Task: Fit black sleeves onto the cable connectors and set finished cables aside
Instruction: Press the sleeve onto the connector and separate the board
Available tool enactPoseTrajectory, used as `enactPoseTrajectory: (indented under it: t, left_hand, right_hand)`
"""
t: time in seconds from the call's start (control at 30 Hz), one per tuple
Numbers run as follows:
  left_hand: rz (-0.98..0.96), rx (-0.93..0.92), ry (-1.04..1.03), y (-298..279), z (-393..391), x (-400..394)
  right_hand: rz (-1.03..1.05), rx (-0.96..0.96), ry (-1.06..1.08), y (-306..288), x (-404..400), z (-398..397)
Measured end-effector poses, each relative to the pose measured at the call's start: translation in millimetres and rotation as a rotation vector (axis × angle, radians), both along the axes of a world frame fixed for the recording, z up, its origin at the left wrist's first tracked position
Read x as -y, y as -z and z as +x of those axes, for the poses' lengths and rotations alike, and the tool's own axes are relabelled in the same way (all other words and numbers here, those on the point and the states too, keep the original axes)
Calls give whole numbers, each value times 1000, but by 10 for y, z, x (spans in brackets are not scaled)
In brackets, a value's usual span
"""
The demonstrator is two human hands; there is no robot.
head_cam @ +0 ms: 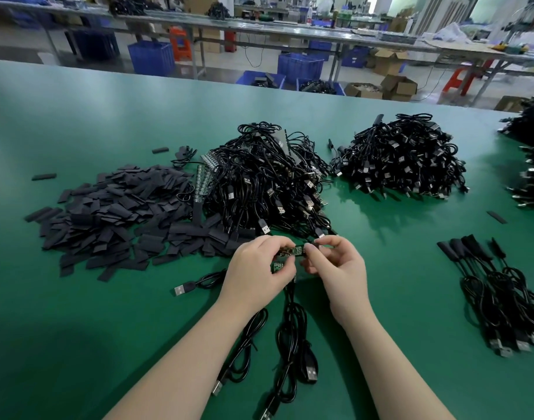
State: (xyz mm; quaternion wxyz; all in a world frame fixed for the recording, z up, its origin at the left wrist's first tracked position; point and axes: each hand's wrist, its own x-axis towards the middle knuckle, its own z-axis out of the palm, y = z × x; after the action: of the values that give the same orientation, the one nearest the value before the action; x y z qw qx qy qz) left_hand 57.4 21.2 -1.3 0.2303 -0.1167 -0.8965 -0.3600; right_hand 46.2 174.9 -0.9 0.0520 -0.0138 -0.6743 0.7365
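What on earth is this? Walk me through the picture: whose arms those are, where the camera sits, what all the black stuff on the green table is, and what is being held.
There is no machine here. The camera is worn on a person's head and looks forward and down, so the two bare arms are that person's own.

The left hand and right hand both pinch a small green circuit board at the end of a black cable; more cables trail from the hands toward the camera.

On the green table lie:
- a heap of flat black sleeves on the left;
- a tangled pile of black cables with USB plugs behind the hands;
- another cable pile farther right;
- a small bundle of sleeved cables at the right, probably the finished ones.

Behind is a workshop with benches and blue crates.
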Motion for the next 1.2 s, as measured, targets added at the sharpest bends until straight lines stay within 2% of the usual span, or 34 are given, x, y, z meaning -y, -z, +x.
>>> enactPoseTrajectory:
  t: [0.4,0.57,0.87,1.2]
  left_hand:
    - [31,-1,6,-3,-8,17]
    - [109,62,18,14,-21,30]
    - [309,162,69,43,-46,95]
    - [308,213,88,51,-61,81]
  right_hand:
    - [-38,1,3,25,9,-12]
    - [-47,13,-23,28,-3,-13]
    - [-68,-23,-210,-50,-58,16]
    - [-14,-44,-97,-94,-24,38]
